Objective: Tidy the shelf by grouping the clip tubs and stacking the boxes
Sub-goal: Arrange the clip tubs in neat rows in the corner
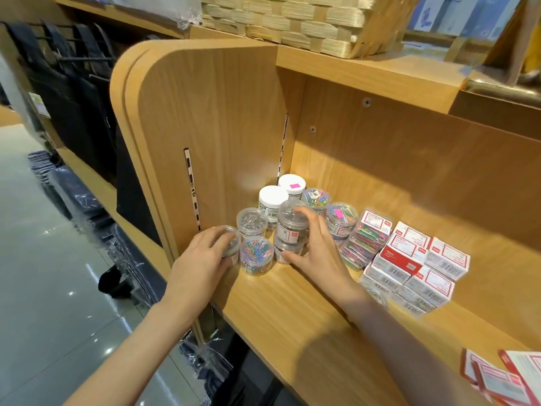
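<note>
On the wooden shelf (pixel 292 312), a clear tub (pixel 231 244) by the side panel is gripped by the curled left hand (pixel 202 259), while a stacked silver-clip tub (pixel 292 224) is seemingly held by the right hand's (pixel 319 247) curled fingers.

A light wooden shelf (pixel 292 317) carries clear clip tubs (pixel 256 254) clustered in its back left corner beside two white-lidded jars (pixel 272 197), clear boxes of coloured clips (pixel 369 235) just right of them, and stacked red-and-white boxes (pixel 415 268) farther right.
</note>
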Motion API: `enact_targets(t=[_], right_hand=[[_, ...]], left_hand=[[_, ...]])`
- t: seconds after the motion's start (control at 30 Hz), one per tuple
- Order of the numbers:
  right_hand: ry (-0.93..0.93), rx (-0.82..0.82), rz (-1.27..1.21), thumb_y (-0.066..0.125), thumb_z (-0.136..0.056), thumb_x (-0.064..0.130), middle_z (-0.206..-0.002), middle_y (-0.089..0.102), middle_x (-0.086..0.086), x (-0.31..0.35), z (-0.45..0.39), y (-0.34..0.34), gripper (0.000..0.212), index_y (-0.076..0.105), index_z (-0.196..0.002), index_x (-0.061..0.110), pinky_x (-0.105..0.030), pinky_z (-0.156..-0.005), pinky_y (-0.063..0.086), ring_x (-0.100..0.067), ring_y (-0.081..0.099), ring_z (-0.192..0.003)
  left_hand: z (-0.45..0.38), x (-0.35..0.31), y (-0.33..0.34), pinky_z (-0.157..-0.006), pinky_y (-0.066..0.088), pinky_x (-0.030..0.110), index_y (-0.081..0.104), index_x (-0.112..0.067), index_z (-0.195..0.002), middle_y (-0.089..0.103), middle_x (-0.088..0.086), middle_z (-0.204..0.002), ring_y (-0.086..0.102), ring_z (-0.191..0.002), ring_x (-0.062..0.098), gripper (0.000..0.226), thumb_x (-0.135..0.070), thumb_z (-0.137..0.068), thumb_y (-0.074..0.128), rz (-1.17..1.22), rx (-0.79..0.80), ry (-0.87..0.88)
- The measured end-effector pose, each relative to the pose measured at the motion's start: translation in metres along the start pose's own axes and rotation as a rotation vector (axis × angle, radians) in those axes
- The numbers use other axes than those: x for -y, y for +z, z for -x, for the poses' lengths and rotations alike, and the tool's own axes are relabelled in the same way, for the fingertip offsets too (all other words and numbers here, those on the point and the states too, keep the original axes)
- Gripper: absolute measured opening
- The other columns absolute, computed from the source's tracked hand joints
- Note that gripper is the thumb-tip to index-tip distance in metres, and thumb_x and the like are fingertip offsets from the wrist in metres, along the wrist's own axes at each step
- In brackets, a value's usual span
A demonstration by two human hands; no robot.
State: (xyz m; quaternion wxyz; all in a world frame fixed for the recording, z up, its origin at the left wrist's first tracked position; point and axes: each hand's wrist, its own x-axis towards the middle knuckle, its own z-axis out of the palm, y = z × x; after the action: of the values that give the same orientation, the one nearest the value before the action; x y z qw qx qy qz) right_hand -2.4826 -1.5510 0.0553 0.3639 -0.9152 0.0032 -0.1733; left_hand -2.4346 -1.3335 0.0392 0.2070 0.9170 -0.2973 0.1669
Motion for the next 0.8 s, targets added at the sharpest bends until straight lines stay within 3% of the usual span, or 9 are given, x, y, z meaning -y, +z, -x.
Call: enact_targets(t=[0.13,0.4,0.5,0.6,0.67,0.73,0.8], right_hand=[[-0.022,0.014,0.014,0.076,-0.072,0.015,-0.129,0.037,0.005,-0.007,0.002,-0.008,0.077,0.03,-0.132,0.032,-0.01,-0.092,0.029,0.005,0.035,-0.11],[-0.102,-0.121,-0.13,0.08,-0.066,0.013,-0.128,0.041,0.003,0.025,-0.025,-0.019,0.082,0.027,-0.123,0.041,-0.021,-0.095,0.036,-0.008,0.042,-0.115],[-0.118,-0.064,-0.098,0.078,-0.069,0.015,-0.131,0.039,0.0,0.042,-0.048,-0.007,0.08,0.029,-0.13,0.03,-0.024,-0.096,0.035,-0.008,0.039,-0.114],[-0.128,0.029,-0.034,0.075,-0.072,0.016,-0.128,0.038,-0.002,0.05,-0.06,0.011,0.078,0.029,-0.133,0.03,-0.033,-0.094,0.041,-0.016,0.045,-0.112],[-0.136,0.05,-0.041,0.074,-0.075,0.019,-0.125,0.041,-0.002,0.052,-0.066,0.015,0.071,0.032,-0.131,0.029,-0.029,-0.088,0.04,-0.017,0.048,-0.108],[-0.145,0.046,-0.114,0.071,-0.078,0.024,-0.12,0.048,0.001,0.053,-0.069,0.013,0.059,0.036,-0.126,0.03,-0.027,-0.084,0.038,-0.015,0.049,-0.103],[-0.143,-0.021,-0.219,0.068,-0.08,0.028,-0.117,0.049,0.012,0.054,-0.068,0.006,0.053,0.036,-0.121,0.034,-0.035,-0.084,0.043,-0.017,0.049,-0.105]], left_hand=[[-0.01,-0.004,0.004,-0.072,0.054,0.038,0.059,-0.01,-0.114,0.058,0.007,-0.118,0.056,-0.106,0.028,0.043,-0.016,-0.074,0.074,0.012,-0.011,0.008],[0.002,-0.002,0.009,-0.095,0.039,0.034,0.05,-0.003,-0.123,0.049,0.013,-0.123,0.043,-0.114,0.025,0.057,-0.01,-0.072,0.075,0.094,-0.101,-0.014],[0.009,-0.006,0.007,-0.091,0.038,0.03,0.052,-0.004,-0.121,0.05,0.012,-0.12,0.042,-0.11,0.023,0.051,-0.004,-0.074,0.072,0.112,-0.161,-0.08],[0.013,-0.01,0.007,-0.077,0.041,0.028,0.055,-0.003,-0.107,0.051,0.012,-0.107,0.042,-0.098,0.018,0.04,0.003,-0.072,0.072,0.112,-0.216,-0.097],[0.013,-0.01,0.009,-0.07,0.04,0.027,0.057,-0.004,-0.099,0.052,0.011,-0.099,0.042,-0.092,0.015,0.032,0.004,-0.072,0.072,0.121,-0.23,-0.108],[0.013,-0.009,0.01,-0.069,0.041,0.026,0.058,-0.004,-0.096,0.052,0.009,-0.096,0.045,-0.09,0.017,0.028,0.004,-0.073,0.071,0.135,-0.239,-0.119],[0.012,-0.009,0.01,-0.07,0.044,0.028,0.058,-0.003,-0.095,0.052,0.01,-0.096,0.05,-0.089,0.021,0.026,0.004,-0.074,0.07,0.143,-0.237,-0.119]])
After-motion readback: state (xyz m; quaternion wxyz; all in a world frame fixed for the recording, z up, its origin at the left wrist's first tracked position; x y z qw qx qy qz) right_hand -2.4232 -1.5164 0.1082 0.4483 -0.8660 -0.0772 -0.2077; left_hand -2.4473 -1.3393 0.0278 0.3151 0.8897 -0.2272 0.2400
